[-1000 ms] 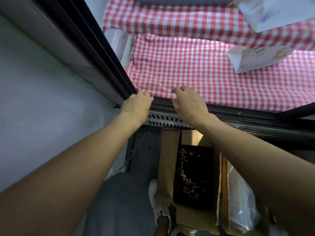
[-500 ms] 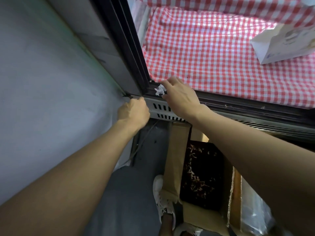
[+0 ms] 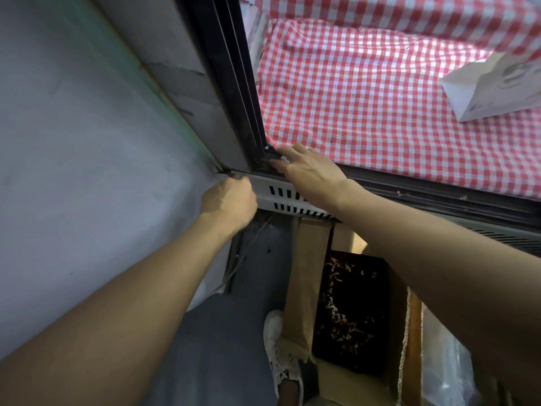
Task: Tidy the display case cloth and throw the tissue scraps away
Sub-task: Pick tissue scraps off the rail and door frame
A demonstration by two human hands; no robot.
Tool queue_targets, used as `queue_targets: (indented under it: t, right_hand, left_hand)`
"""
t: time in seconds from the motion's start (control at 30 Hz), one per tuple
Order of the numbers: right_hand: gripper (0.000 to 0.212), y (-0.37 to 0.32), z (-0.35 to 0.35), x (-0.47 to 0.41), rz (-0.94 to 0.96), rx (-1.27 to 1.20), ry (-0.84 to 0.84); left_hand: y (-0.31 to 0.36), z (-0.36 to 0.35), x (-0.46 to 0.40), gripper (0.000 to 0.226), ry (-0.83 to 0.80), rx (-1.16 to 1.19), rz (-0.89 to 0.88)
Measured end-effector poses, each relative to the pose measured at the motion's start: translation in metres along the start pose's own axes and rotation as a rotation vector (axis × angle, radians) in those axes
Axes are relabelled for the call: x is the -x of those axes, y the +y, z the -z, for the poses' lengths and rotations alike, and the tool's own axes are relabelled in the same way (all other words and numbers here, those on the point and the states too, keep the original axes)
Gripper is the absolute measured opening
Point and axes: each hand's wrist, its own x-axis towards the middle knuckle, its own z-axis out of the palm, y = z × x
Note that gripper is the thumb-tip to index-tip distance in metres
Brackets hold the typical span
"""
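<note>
The red-and-white checked cloth [image 3: 366,98] lies spread over the display case shelf, with a second checked strip behind it. My right hand [image 3: 310,171] rests on the dark sliding-door track at the case's front left corner. Its fingertips pinch a small white tissue scrap [image 3: 283,158] just in front of the cloth's corner. My left hand [image 3: 229,200] is curled into a fist lower down, against the left end of the white vent panel [image 3: 281,197]. Whether the fist holds anything is hidden.
A black door frame [image 3: 231,83] rises along the case's left side, next to a grey wall [image 3: 73,142]. A white paper bag [image 3: 494,86] lies on the cloth at right. Below stand an open cardboard box [image 3: 307,259], a plastic bag [image 3: 445,361] and my white shoe [image 3: 275,326].
My right hand slid left along the track into the corner and closed its fingertips on a white scrap. My left hand dropped from the track edge to the vent panel and curled shut.
</note>
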Motion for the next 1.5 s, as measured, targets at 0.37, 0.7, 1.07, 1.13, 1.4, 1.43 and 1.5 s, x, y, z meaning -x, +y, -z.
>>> queue_targets:
  t: [0.37,0.7,1.07,1.13,1.4,1.43,1.5]
  right_hand:
    - [0.034,0.012,-0.010,0.006,-0.003,0.008,0.052]
    - [0.038,0.021,-0.007,0.013,0.100,0.032,0.052]
    - [0.031,0.016,-0.019,0.012,-0.211,-0.314,0.223]
    - [0.027,0.018,-0.016,0.009,-0.270,-0.410,0.260]
    - [0.010,0.010,0.009,0.007,-0.689,-0.950,0.445]
    - [0.008,0.005,0.014,0.008,-0.682,-0.979,0.470]
    - [0.008,-0.007,0.020,0.013,-0.641,-1.024,0.485]
  left_hand:
    - [0.003,-0.002,-0.003,0.045,-0.329,1.557,0.547]
    - [0.005,-0.017,0.006,0.046,-0.377,2.082,0.600]
    - [0.006,-0.019,0.001,0.047,-0.316,2.260,0.631]
    - [0.007,-0.020,0.000,0.048,-0.321,2.270,0.626]
    - [0.019,-0.017,0.004,0.043,-0.370,2.325,0.560]
    - [0.020,-0.016,0.004,0.044,-0.377,2.335,0.541]
    - [0.023,-0.014,0.006,0.048,-0.386,2.365,0.500]
